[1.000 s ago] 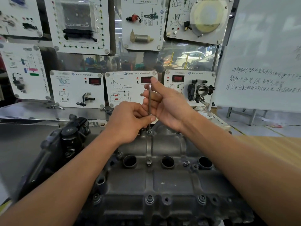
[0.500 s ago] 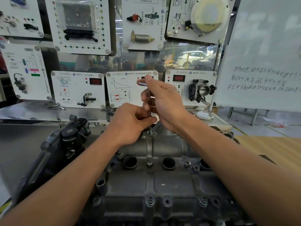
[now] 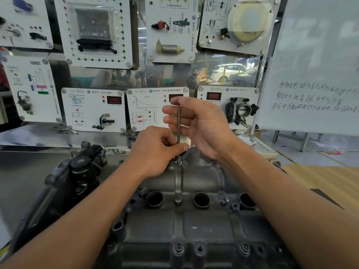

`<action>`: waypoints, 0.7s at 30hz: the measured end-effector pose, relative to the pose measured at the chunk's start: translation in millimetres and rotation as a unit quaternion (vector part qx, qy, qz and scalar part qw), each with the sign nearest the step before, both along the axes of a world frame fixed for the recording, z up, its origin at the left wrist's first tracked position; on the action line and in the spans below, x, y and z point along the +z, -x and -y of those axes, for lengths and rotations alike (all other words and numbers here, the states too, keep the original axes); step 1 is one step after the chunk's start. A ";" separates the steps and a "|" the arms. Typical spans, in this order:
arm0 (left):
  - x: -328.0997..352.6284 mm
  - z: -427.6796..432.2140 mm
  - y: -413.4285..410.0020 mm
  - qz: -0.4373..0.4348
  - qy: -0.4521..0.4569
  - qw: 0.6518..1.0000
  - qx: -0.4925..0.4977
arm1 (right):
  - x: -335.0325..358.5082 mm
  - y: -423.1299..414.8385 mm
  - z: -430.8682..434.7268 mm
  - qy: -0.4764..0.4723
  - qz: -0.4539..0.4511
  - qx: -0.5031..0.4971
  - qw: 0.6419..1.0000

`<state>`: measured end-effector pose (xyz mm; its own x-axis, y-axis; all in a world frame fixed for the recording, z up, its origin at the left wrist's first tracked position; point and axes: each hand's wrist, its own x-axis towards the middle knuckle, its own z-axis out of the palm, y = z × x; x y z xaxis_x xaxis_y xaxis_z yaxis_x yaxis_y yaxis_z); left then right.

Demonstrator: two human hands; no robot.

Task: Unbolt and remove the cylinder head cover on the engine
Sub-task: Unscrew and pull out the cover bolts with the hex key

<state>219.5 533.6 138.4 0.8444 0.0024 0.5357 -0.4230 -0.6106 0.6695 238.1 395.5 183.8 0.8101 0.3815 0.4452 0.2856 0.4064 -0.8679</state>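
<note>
The grey metal cylinder head cover (image 3: 194,224) fills the lower middle of the view, with three round plug wells and several bolts along its edges. A thin hex key (image 3: 179,123) stands upright on a bolt (image 3: 178,159) at the cover's far edge. My left hand (image 3: 155,150) pinches the key's lower end just above the bolt. My right hand (image 3: 196,123) is at the key's upper part, its fingers stretched across the shaft and the thumb above. The key's top end is hidden behind those fingers.
A black engine part (image 3: 77,171) sits at the cover's left end. Behind stands a metal bench (image 3: 38,136) with white training panels (image 3: 93,109) and a throttle body (image 3: 241,110). A whiteboard (image 3: 314,74) is at the right, a wooden surface (image 3: 320,177) below it.
My right hand has swung round the upright key, its fingers going from gripping the top to stretching out leftward across the shaft. My left hand stays at the key's base.
</note>
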 end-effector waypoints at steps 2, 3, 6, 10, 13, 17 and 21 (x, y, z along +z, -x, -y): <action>-0.3 0.1 0.6 -0.002 0.003 1.000 -0.006 | 1.1 -0.9 1.6 -0.010 -0.003 -0.013 1.000; -0.3 0.5 1.2 -0.006 0.008 1.000 -0.018 | 1.2 -1.4 1.4 -0.012 -0.005 -0.022 1.000; -0.2 1.1 4.0 -0.012 0.017 0.998 -0.062 | 1.6 -1.7 -2.7 -0.017 -0.027 -0.028 0.999; 1.6 -1.1 7.2 -0.006 -0.009 0.996 -0.093 | 5.2 -0.8 -10.1 -0.020 -0.066 -0.004 0.998; 2.8 -0.8 8.5 -0.017 -0.020 0.994 -0.104 | 6.5 0.0 -9.6 0.008 -0.056 -0.025 0.998; 2.0 0.9 7.2 -0.006 -0.015 0.997 -0.079 | 3.7 5.9 -13.6 0.044 -0.013 -0.055 0.997; 2.2 0.4 6.9 0.004 -0.006 0.998 -0.059 | 3.0 6.7 -11.9 0.018 -0.019 -0.002 1.000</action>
